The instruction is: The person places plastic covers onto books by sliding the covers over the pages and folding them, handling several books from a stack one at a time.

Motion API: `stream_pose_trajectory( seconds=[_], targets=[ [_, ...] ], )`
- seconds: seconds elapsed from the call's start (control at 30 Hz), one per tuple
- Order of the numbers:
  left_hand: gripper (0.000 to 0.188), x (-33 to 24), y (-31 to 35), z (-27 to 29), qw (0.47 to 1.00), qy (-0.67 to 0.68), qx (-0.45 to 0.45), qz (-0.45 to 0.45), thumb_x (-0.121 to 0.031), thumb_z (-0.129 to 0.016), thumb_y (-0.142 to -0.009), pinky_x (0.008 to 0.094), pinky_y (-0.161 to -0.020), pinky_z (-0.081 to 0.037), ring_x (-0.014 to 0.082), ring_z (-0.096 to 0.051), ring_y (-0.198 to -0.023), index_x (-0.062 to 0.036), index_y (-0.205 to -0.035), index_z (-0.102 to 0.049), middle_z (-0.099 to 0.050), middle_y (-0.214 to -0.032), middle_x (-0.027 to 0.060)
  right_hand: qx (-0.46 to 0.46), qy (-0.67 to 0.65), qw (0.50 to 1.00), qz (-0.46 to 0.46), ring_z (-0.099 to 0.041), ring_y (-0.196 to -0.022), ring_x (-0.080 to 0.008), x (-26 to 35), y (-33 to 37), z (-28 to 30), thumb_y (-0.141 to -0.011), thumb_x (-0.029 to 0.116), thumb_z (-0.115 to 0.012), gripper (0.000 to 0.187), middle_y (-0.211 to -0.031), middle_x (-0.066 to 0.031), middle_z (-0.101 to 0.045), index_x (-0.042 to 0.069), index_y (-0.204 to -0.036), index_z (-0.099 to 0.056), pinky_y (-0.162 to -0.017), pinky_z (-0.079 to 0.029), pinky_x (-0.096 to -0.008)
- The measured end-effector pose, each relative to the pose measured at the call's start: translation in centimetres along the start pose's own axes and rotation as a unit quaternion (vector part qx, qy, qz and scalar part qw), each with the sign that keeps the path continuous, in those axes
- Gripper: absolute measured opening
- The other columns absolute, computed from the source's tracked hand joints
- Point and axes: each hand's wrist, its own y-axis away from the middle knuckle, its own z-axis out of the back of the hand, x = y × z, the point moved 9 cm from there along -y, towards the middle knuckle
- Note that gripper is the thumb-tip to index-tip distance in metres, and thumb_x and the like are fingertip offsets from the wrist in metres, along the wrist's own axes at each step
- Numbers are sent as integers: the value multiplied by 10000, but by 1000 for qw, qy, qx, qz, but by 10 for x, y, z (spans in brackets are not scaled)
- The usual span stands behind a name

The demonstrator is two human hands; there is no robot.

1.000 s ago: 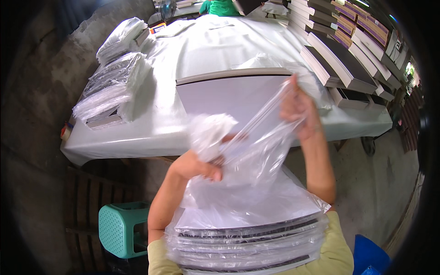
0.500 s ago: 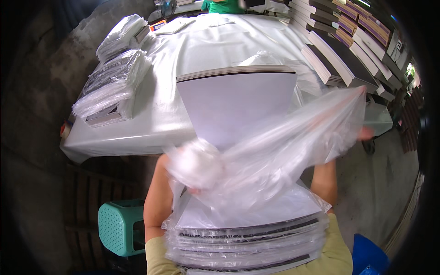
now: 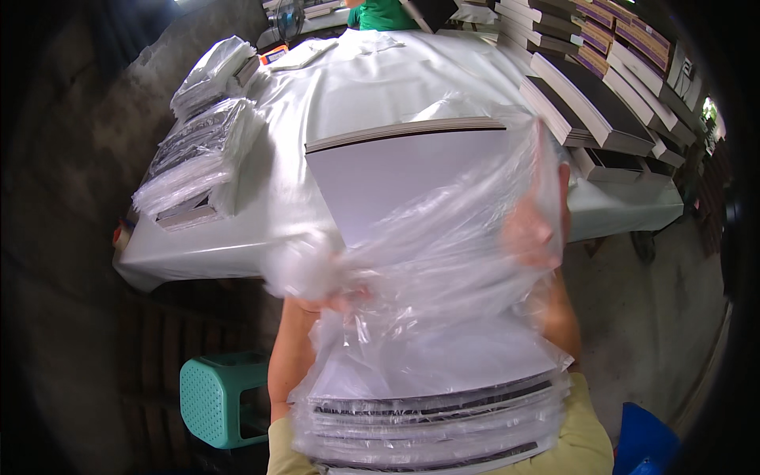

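A clear plastic bag [image 3: 443, 237] stretches between my two hands, loose and wrinkled. My left hand [image 3: 340, 297], partly blurred, is closed on its bunched left side; a whitish blur beside that hand is hard to make out. My right hand [image 3: 532, 233] shows through the film at the other side, gripping it, with a finger reaching up into the plastic. Behind the film, a stack of flat white boards [image 3: 404, 170] with dark edges rests on the table. Close to my body lies a pile of plastic-wrapped boards [image 3: 431, 423], its top sheet white.
A whitish sheet covers the table [image 3: 317, 103]. Wrapped packs [image 3: 202, 154] are piled at its left; black-and-white board stacks [image 3: 594, 103] stand at its right. A green stool [image 3: 210, 400] is low left, a blue object [image 3: 645, 439] low right. Someone in green [image 3: 384, 14] is at the far end.
My right hand has come inward from the far right, bringing the bag's stretched corner with it. My left hand stays near the same place. The view has shifted slightly.
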Motion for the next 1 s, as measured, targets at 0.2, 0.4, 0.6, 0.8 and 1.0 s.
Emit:
stream_pose_trajectory(
  seconds=[0.2,0.4,0.6,0.8,1.0],
  targets=[
    [543,-37,-6,18,994,72,11,-86,-109,-698,-632,299,-744,-460,206,-573,-805,-6,-1111,-462,-572,-925,93,-151,387,896,-158,-544,-607,-106,-31,37,27,-650,310,-707,881,-570,-3,-488,-19,-1311,-226,-561,-420,-205],
    [607,-20,18,14,978,-91,179,-61,-66,-714,-607,300,-760,-459,208,-572,-829,-6,-1146,-440,-571,-968,99,-284,257,917,111,-581,-799,-126,38,45,10,-509,-39,-725,908,-796,-34,-583,-43,-1293,-266,-683,-432,-183],
    [551,-87,-35,48,816,-463,-266,-220,38,-680,-550,302,-728,-441,279,-544,-821,-7,-1074,-515,-511,-955,141,-549,524,650,-23,-425,-669,-96,50,59,38,-597,-96,-630,581,-814,6,-466,82,-1131,-485,-556,-376,-189],
    [719,-105,-49,8,636,-630,-332,-299,163,-542,-489,300,-665,-463,284,-561,-815,-121,-1149,-530,-450,-1033,102,-476,838,246,103,-467,-752,-184,88,24,19,-574,-183,-525,709,-836,-51,-406,181,-1182,-504,-579,-434,-293],
    [344,-81,0,51,886,-245,-279,-277,-42,-611,-627,261,-673,-470,174,-586,-780,-6,-968,-579,-571,-939,106,-384,863,185,270,-578,-594,-161,64,38,-39,-545,-185,-485,522,-880,-64,-508,76,-971,-634,-498,-443,-294]
  ],
)
